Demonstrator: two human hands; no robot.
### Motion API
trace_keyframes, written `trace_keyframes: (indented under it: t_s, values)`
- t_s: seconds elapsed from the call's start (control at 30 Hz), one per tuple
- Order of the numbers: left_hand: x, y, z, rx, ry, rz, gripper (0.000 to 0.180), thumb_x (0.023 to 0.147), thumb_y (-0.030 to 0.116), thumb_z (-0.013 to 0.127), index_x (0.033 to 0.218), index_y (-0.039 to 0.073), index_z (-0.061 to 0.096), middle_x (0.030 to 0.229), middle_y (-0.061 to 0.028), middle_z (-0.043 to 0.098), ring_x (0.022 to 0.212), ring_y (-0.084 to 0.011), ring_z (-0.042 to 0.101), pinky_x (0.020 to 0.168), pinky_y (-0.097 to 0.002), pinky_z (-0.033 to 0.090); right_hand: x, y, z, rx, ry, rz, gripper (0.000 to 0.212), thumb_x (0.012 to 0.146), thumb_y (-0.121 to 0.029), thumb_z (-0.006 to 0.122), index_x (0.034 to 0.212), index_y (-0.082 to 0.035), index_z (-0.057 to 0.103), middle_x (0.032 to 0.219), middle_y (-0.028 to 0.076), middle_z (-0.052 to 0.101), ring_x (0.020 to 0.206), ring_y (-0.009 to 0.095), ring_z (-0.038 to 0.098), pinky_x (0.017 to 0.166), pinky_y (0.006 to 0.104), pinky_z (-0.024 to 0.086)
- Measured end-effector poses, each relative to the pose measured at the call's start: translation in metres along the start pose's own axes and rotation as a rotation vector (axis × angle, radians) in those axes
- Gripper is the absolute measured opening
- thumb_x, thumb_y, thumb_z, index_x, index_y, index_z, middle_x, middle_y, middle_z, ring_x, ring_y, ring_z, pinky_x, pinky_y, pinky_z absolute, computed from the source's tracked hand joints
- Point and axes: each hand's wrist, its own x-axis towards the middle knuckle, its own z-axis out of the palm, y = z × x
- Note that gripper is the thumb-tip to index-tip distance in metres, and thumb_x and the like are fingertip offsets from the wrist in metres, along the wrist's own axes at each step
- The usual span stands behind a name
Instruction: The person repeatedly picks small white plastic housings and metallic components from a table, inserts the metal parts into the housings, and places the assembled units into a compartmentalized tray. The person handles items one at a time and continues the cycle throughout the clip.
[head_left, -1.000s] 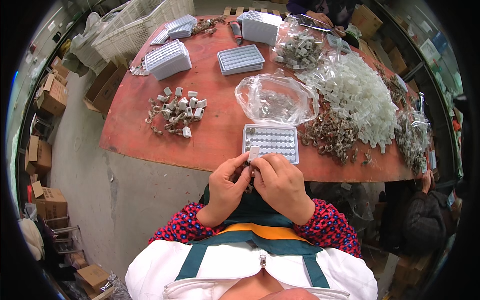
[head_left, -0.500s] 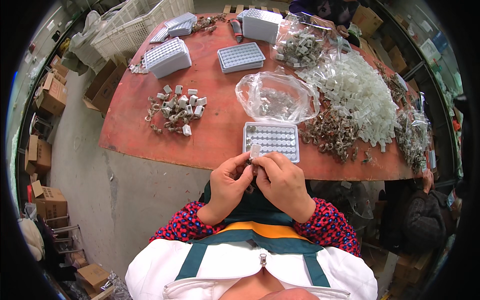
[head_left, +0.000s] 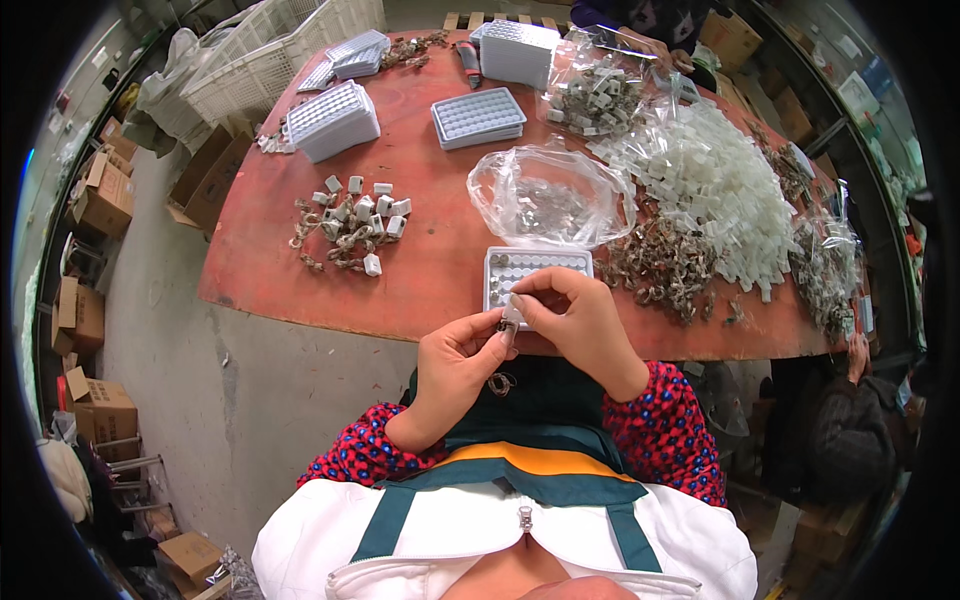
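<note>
In the head view, a small white case point(head_left: 511, 314) is being pinched by the left hand point(head_left: 455, 365) and right hand point(head_left: 580, 315) at the near edge of the worktop point(head_left: 420, 240). The tray point(head_left: 540, 251) is being partly covered. Bare space is being bordered by corded blocks point(head_left: 365, 212) leftward; rightward, room is being crowded by a white heap point(head_left: 725, 200).

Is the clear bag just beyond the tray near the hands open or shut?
Open: the bag's mouth spreads wide in a loose ring, showing small parts inside.
</note>
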Motion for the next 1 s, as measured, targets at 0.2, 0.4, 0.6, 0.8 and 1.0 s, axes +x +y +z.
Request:
trace_keyframes:
  t_s: [0.2, 0.4, 0.6, 0.8, 1.0]
  values:
    - [0.001, 0.007, 0.003, -0.030, -0.047, -0.015, 0.034, 0.099, 0.005, 0.066, 0.130, -0.008, 0.061, 0.108, -0.0110, 0.072, 0.092, -0.0133, 0.070, 0.083, -0.0264, 0.059, -0.012, -0.004, 0.003, -0.468, 0.202, -0.619, 0.018, 0.079, -0.005, 0.077, 0.096, -0.007, 0.073, 0.090, 0.005, 0.072, 0.079, 0.022, 0.071, 0.067, 0.0347, 0.058]
    - [-0.004, 0.008, 0.000, -0.066, -0.135, 0.098, 0.039, 0.098, 0.005, 0.067, 0.133, -0.007, 0.057, 0.114, -0.0111, 0.070, 0.098, -0.0140, 0.068, 0.088, -0.0276, 0.056, -0.017, -0.007, -0.012, -0.405, -0.008, -0.766, 0.025, 0.080, -0.003, 0.076, 0.104, -0.006, 0.074, 0.100, 0.006, 0.071, 0.088, 0.025, 0.071, 0.075, 0.0353, 0.059]
    - [-0.008, 0.001, -0.004, -0.058, -0.196, 0.263, 0.037, 0.094, 0.005, 0.072, 0.127, -0.006, 0.060, 0.114, -0.0098, 0.069, 0.104, -0.0136, 0.066, 0.092, -0.0272, 0.055, -0.028, -0.013, -0.007, -0.380, 0.003, -0.794, 0.030, 0.076, -0.009, 0.081, 0.105, -0.008, 0.074, 0.104, 0.005, 0.071, 0.089, 0.025, 0.070, 0.076, 0.0352, 0.058]
    - [-0.010, -0.008, -0.003, -0.077, -0.162, 0.282, 0.039, 0.093, 0.015, 0.076, 0.123, -0.006, 0.062, 0.114, -0.0098, 0.070, 0.102, -0.0130, 0.066, 0.091, -0.0265, 0.054, -0.034, -0.008, 0.000, -0.385, 0.083, -0.755, 0.030, 0.074, -0.010, 0.082, 0.102, -0.010, 0.073, 0.096, 0.001, 0.072, 0.082, 0.021, 0.070, 0.069, 0.0332, 0.055]
    - [-0.009, -0.012, -0.002, -0.135, -0.112, 0.262, 0.032, 0.096, 0.008, 0.071, 0.124, -0.006, 0.061, 0.109, -0.0094, 0.070, 0.097, -0.0117, 0.067, 0.086, -0.0248, 0.055, -0.035, -0.003, 0.010, -0.404, 0.162, -0.738, 0.029, 0.075, -0.007, 0.082, 0.101, -0.010, 0.073, 0.095, 0.001, 0.072, 0.080, 0.021, 0.069, 0.068, 0.0332, 0.054]
